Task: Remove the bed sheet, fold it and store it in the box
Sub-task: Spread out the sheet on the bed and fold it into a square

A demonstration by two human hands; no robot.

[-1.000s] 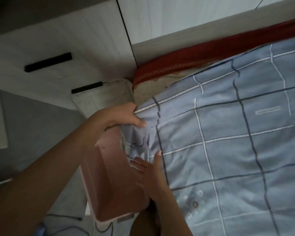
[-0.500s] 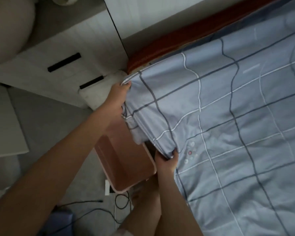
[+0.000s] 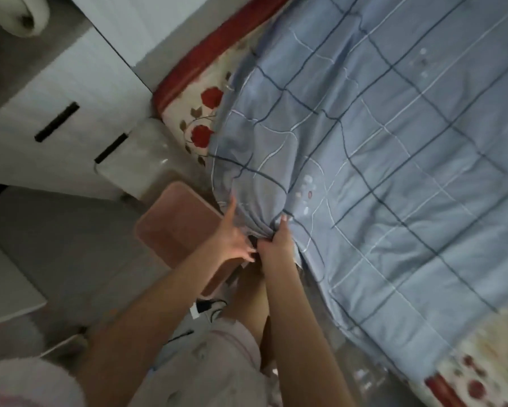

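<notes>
The right hand [image 3: 277, 245] is curled tight around a gathered bunch of the sheet [image 3: 378, 177], its thumb pressed up on the cloth, at the bed's near edge not far from the left corner. Just beside it the left hand [image 3: 232, 240] is spread wide with straight fingers and holds nothing. Its thumb lies up along the hanging fold of the sheet, and its fingertips [image 3: 248, 255] point toward the right wrist. Creases fan out from the right hand's grip across the blue checked sheet, which covers most of the mattress [image 3: 201, 113]. At the left corner the sheet is pulled back, baring cream cloth with red roses and a red border. A second floral strip shows at the near edge on the far right. Under the left hand a pink box [image 3: 173, 230] stands on the floor against the bed's side. Past it a pale tub [image 3: 141, 163] sits between the box and a white cabinet [image 3: 41, 98] with black handles. Cables [image 3: 208, 306] lie on the floor by the person's leg.
</notes>
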